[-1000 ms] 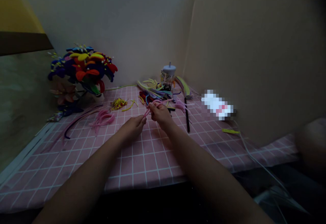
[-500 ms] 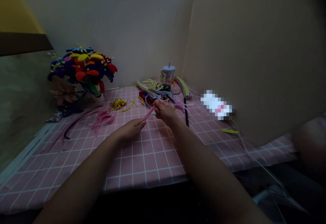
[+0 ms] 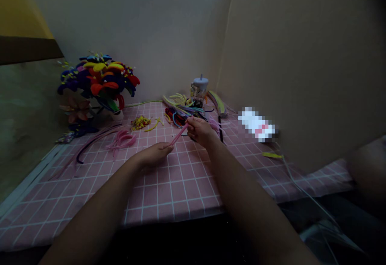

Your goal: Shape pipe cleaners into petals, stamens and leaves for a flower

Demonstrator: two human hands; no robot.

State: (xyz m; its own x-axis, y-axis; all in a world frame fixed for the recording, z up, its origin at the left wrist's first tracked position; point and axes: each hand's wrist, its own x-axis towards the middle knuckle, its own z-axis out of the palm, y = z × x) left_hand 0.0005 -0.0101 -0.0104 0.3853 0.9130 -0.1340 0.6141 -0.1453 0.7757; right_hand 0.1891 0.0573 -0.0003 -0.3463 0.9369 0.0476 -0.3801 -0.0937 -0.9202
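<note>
The right hand (image 3: 200, 132) is pinched closed on the upper end of a pink pipe cleaner (image 3: 179, 135), which slants down across the pink grid tablecloth (image 3: 169, 192). The half-closed left hand (image 3: 153, 155) meets its lower end; grip unconfirmed.

Tabletop (image 3: 169, 192): pipe-cleaner bouquet (image 3: 98, 80) back L, lidded cup (image 3: 199, 88) back R w/ pipe-cleaner pile (image 3: 179, 110) just in front; beads (image 3: 140, 123) betw. bouquet & pile, loose pipe cleaners (image 3: 120, 140) in front of bouquet.

the right hand (image 3: 200, 131) holds a pink pipe cleaner (image 3: 179, 134) whose end reaches the left hand (image 3: 153, 155)
</note>
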